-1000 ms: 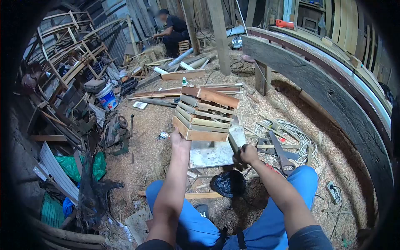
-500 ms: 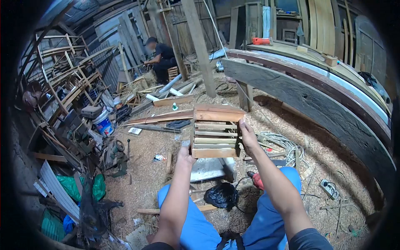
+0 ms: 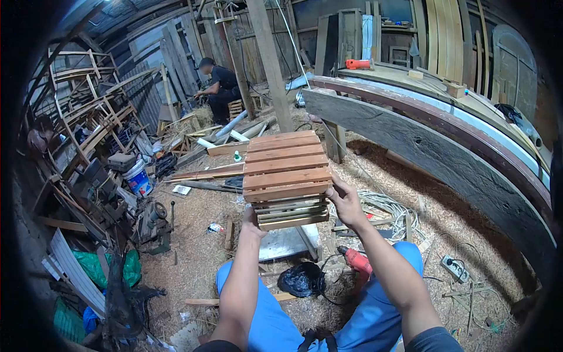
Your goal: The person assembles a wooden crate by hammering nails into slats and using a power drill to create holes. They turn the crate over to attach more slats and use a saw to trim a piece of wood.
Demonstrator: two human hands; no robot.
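A small slatted wooden stool (image 3: pixel 287 167) is held up in front of me, its reddish slatted face tilted toward me. Paler slats show beneath its near edge. My left hand (image 3: pixel 253 222) grips its lower left side. On the right side, my right hand (image 3: pixel 346 202) holds the edge with fingers wrapped round it, partly hidden behind the wood. Below, a red power drill (image 3: pixel 358 260) lies by my right leg. A black plastic bag (image 3: pixel 301 279) sits on the floor between my legs, near a pale board (image 3: pixel 288 243).
A thick plank bench (image 3: pixel 410 132) runs along the right, with a red tool (image 3: pixel 358 64) on the worktop behind it. Coiled cable (image 3: pixel 387 205) and a power strip (image 3: pixel 454 268) lie on shavings. A seated person (image 3: pixel 220 88) is at the back left. Machinery (image 3: pixel 155 223) stands left.
The stool has tilted so that its slatted face now shows broadly, where the side slats faced me before. It has shifted slightly left in view. Both hands still hold it.
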